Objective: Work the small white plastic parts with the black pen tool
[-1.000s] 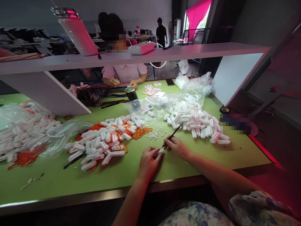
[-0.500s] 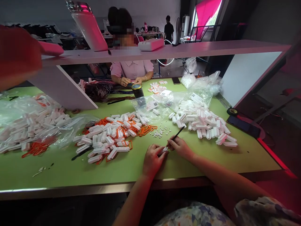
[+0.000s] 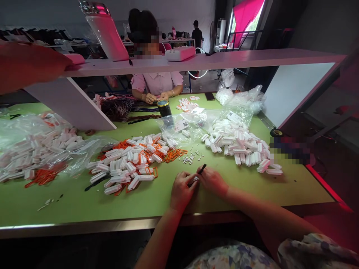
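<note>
My left hand (image 3: 181, 190) is closed around a small white plastic connector housing (image 3: 194, 180), mostly covered by my fingers, just above the green table. My right hand (image 3: 213, 182) pinches a slim black stick-like tool (image 3: 202, 169), its upper end pointing up and right. The tool's lower end is hidden at the housing, where both hands meet. Small white pegs (image 3: 190, 158) lie scattered just beyond my hands. To their right is a heap of white housings (image 3: 241, 144); to the left, more white housings (image 3: 126, 162) are mixed with orange frames (image 3: 175, 154).
Across the green table (image 3: 224, 203), a co-worker (image 3: 158, 84) handles something small near dark wires (image 3: 120, 106). A raised shelf (image 3: 224, 59) spans the table, with a white bottle (image 3: 108, 35) on it. A blurred hand (image 3: 30, 67) reaches in at left. Plastic bags (image 3: 179, 129) lie mid-table.
My right hand has shifted slightly left and closer to my left hand, with the black tool more upright. The blurred hand at far left has moved right, along the shelf.
</note>
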